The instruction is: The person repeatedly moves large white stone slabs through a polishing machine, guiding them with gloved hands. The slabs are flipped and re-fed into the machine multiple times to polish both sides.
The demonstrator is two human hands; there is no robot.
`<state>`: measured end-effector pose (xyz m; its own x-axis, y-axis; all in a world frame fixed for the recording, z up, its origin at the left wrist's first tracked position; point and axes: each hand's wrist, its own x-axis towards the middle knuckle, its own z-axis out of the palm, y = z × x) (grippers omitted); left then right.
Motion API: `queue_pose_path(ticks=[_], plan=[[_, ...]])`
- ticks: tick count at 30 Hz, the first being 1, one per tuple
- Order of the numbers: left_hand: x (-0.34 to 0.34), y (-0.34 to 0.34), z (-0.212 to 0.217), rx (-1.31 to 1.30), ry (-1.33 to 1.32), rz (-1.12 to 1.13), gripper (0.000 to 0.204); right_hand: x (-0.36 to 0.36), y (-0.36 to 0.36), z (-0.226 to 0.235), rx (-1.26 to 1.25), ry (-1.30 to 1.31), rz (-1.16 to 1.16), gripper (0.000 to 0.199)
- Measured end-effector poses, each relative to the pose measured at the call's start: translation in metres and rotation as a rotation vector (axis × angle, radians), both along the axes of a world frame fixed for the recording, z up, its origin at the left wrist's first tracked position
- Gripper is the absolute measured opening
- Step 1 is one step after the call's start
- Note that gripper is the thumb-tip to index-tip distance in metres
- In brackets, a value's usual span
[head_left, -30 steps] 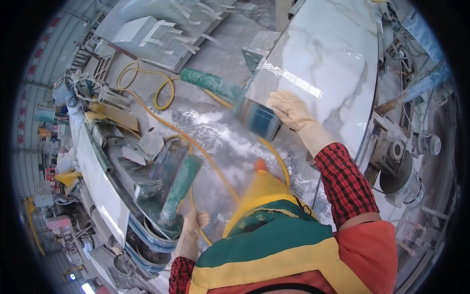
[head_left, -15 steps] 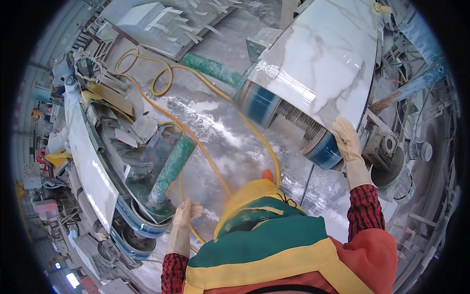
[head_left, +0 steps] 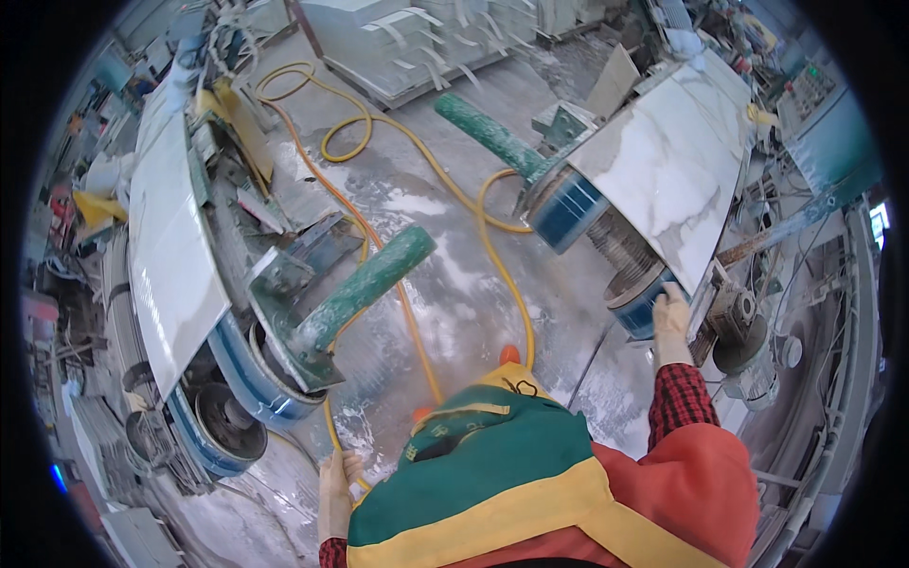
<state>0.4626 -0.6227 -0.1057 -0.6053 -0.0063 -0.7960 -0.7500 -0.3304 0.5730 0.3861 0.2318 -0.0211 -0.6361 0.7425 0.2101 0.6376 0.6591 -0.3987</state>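
A white veined marble slab (head_left: 668,166) is shown lying tilted on a machine bed, and every position here is given relative to it. Below its lower edge, 2 blue rollers (head_left: 566,208) are seen, with a green padded arm (head_left: 488,133) extending from its left side. Well to the left of the slab, a second pale slab (head_left: 166,256) is carried on another machine, from which a second green arm (head_left: 365,284) projects. A yellow hose (head_left: 492,260) is laid across the wet floor (head_left: 454,303) between the 2 machines. At the slab's lower corner, the gloved right hand (head_left: 670,317) is pressed flat against the edge, fingers extended. Far below and left of the slab, the gloved left hand (head_left: 333,488) is closed around the hose.
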Motion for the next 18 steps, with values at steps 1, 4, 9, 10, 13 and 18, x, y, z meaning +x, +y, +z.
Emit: queue_pose_path(ticks=[1, 4, 9, 10, 13, 18], plan=[[0.018, -0.020, -0.012, 0.017, -0.025, 0.033, 0.048, -0.011, -0.026, -0.010, -0.008, 0.046, 0.086, 0.032], [0.052, -0.048, -0.004, -0.226, -0.023, 0.077, 0.044, -0.054, -0.114, -0.034, 0.099, -0.002, 0.429, 0.028], [0.052, -0.044, 0.057, -0.448, 0.027, 0.225, 0.046, -0.121, -0.302, -0.038, 0.052, -0.174, 0.911, 0.030], [0.058, -0.049, 0.058, -0.453, 0.021, 0.250, 0.047, -0.130, -0.340, -0.025, 0.015, -0.191, 1.025, 0.031], [0.062, -0.059, 0.060, -0.449, 0.042, 0.288, 0.049, -0.156, -0.431, -0.011, -0.134, -0.109, 1.289, 0.033], [0.075, -0.068, 0.042, -0.428, 0.113, 0.371, 0.051, -0.199, -0.582, 0.013, -0.340, 0.165, 1.650, 0.028]])
